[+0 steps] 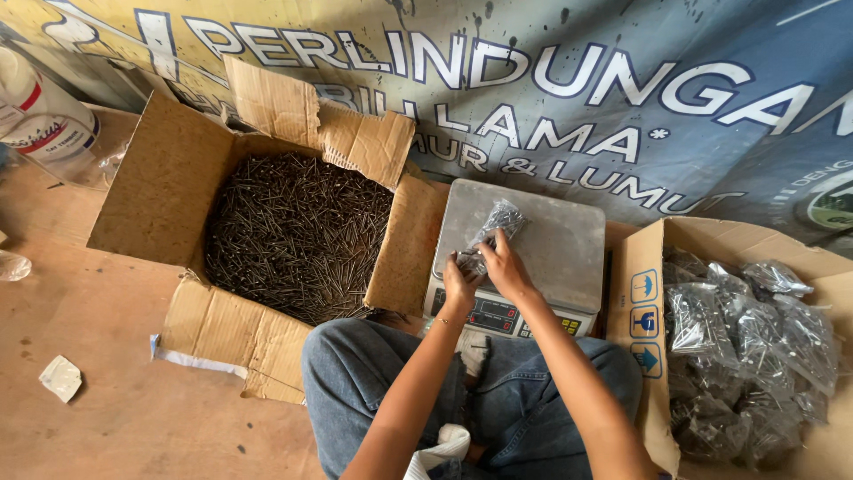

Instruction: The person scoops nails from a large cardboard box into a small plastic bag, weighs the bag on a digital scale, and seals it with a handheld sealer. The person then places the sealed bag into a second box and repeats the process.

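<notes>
Both my hands hold a small clear plastic bag of dark nails [494, 227] over the grey platform of a digital scale [560, 240]. My left hand [460, 283] grips the bag's lower end. My right hand [505, 265] pinches it just above, beside the left hand. The bag's upper end rests on or just above the scale platform. To the left, an open cardboard box [169, 191] is filled with loose dark nails [298, 233].
At the right, another open cardboard box [644, 311] holds several filled bags of nails [746, 356]. I sit cross-legged in jeans [524, 400] on a brown floor. A printed banner [622, 98] hangs behind. A white container [44, 116] stands far left; a scrap of paper [60, 377] lies on the floor.
</notes>
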